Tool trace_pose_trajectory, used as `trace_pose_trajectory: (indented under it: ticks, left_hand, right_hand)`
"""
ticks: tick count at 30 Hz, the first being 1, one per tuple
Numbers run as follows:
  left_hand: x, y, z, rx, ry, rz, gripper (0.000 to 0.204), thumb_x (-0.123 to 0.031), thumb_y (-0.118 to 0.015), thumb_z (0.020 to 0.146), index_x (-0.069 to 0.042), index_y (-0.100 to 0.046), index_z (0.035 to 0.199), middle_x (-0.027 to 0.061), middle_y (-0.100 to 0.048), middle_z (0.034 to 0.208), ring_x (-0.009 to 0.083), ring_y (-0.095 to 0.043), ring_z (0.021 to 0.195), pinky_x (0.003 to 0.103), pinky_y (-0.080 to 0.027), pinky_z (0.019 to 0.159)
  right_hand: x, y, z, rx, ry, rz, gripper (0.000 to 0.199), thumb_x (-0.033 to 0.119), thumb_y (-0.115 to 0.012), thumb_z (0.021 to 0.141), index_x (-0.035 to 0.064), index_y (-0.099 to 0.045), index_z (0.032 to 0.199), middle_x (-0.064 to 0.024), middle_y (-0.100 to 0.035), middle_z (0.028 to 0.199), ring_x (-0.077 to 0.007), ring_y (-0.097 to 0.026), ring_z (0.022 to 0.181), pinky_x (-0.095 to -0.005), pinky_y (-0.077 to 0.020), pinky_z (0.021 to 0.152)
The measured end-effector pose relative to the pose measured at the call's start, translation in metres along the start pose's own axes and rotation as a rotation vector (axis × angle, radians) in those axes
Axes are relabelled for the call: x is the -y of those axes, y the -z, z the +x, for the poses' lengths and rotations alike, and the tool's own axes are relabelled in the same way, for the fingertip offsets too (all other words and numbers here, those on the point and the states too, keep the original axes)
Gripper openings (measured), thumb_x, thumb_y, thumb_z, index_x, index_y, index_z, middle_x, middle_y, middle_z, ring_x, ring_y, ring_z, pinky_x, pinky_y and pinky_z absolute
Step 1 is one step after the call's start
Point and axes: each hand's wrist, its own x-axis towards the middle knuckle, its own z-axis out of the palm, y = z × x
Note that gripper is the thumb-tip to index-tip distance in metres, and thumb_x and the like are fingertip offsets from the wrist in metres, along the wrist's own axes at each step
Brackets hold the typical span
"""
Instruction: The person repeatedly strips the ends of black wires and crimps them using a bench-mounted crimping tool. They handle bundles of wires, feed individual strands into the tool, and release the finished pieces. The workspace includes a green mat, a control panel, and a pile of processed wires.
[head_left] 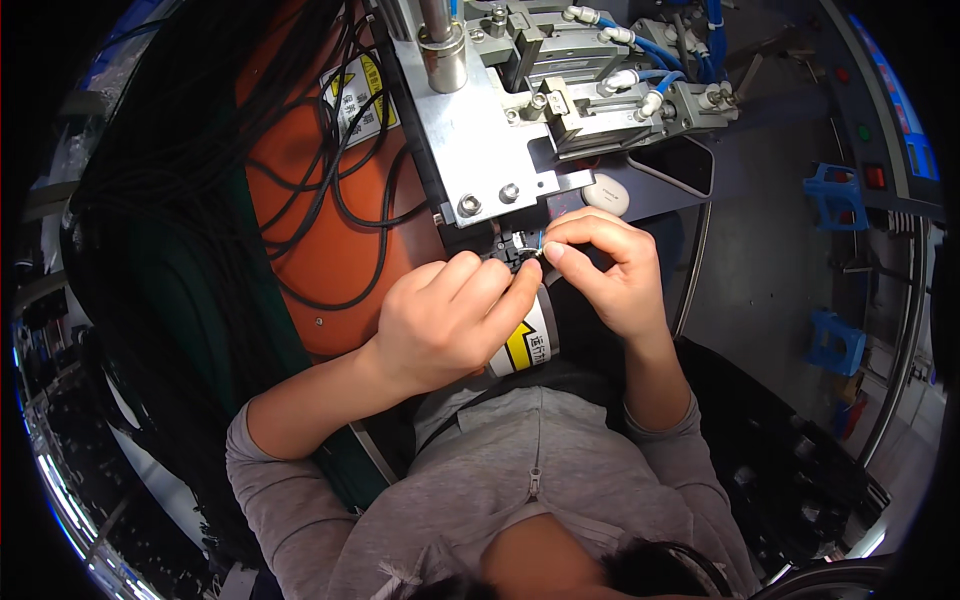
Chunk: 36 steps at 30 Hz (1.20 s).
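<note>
My left hand is closed, its fingers curled and its index fingertip reaching to a small black fixture under the metal plate of a machine. Whatever its fingertips may hold is hidden. From the other side my right hand pinches thin wires, some blue and some whitish, between thumb and index finger. Both sets of fingertips almost meet at the front of the fixture. A small white piece sits on the fixture, beside the wires; its details are too small to make out.
Above my hands are the bolted metal plate and pneumatic cylinders with blue hoses. Black cables lie over an orange surface at left. A round white case and a phone-like dark slab lie beyond my right hand.
</note>
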Motion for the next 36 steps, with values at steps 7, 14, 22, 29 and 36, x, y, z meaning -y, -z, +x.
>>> trace_pose_trajectory:
  ticks: [7, 14, 22, 29, 36]
  left_hand:
    - [-0.001, 0.001, 0.003, 0.118, 0.066, 0.128, 0.031, -0.011, -0.06, 0.071, -0.002, -0.064, 0.1, -0.0007, -0.043, 0.073, 0.0092, -0.047, 0.064, 0.021, -0.036, 0.047]
    - [-0.005, 0.005, 0.004, 0.154, 0.112, 0.117, 0.03, -0.01, -0.06, 0.071, -0.001, -0.064, 0.099, 0.0003, -0.045, 0.074, 0.0102, -0.048, 0.065, 0.021, -0.037, 0.047]
    - [-0.002, -0.001, 0.005, 0.04, 0.146, 0.036, 0.031, -0.007, -0.065, 0.067, -0.005, -0.069, 0.097, 0.0016, -0.046, 0.069, 0.013, -0.05, 0.057, 0.027, -0.039, 0.046]
    - [0.005, -0.003, 0.005, 0.004, 0.161, 0.007, 0.025, -0.007, -0.065, 0.067, -0.005, -0.068, 0.092, 0.0015, -0.053, 0.073, 0.0145, -0.055, 0.061, 0.028, -0.043, 0.05]
    - [-0.006, 0.015, 0.001, 0.187, 0.202, 0.142, 0.021, -0.006, -0.064, 0.072, -0.005, -0.068, 0.093, -0.0008, -0.053, 0.072, 0.0117, -0.055, 0.061, 0.025, -0.04, 0.051]
  right_hand:
    - [-0.003, -0.02, 0.008, -0.112, 0.174, -0.364, 0.005, 0.001, -0.065, 0.074, 0.001, -0.059, 0.074, -0.0099, -0.058, 0.072, -0.0271, -0.055, 0.067, -0.0346, -0.0446, 0.062]
    - [-0.002, -0.021, 0.005, -0.099, 0.201, -0.384, 0.007, 0.0, -0.064, 0.07, 0.0019, -0.058, 0.072, -0.0093, -0.056, 0.069, -0.0267, -0.053, 0.065, -0.0353, -0.043, 0.06]
    - [-0.012, -0.024, 0.001, -0.087, -0.291, 0.115, 0.005, 0.001, -0.059, 0.078, -0.0024, -0.057, 0.076, -0.0051, -0.057, 0.069, -0.0097, -0.054, 0.065, -0.0253, -0.043, 0.06]
    - [-0.012, -0.032, 0.002, -0.199, -0.049, -0.075, 0.007, 0.004, -0.062, 0.08, -0.0016, -0.058, 0.078, -0.0085, -0.058, 0.073, -0.0168, -0.057, 0.067, -0.0284, -0.0445, 0.063]
    - [-0.018, -0.03, -0.001, -0.132, -0.393, 0.211, 0.012, 0.01, -0.063, 0.085, 0.0004, -0.058, 0.079, -0.0007, -0.059, 0.071, -0.0035, -0.051, 0.067, -0.0217, -0.0405, 0.057]
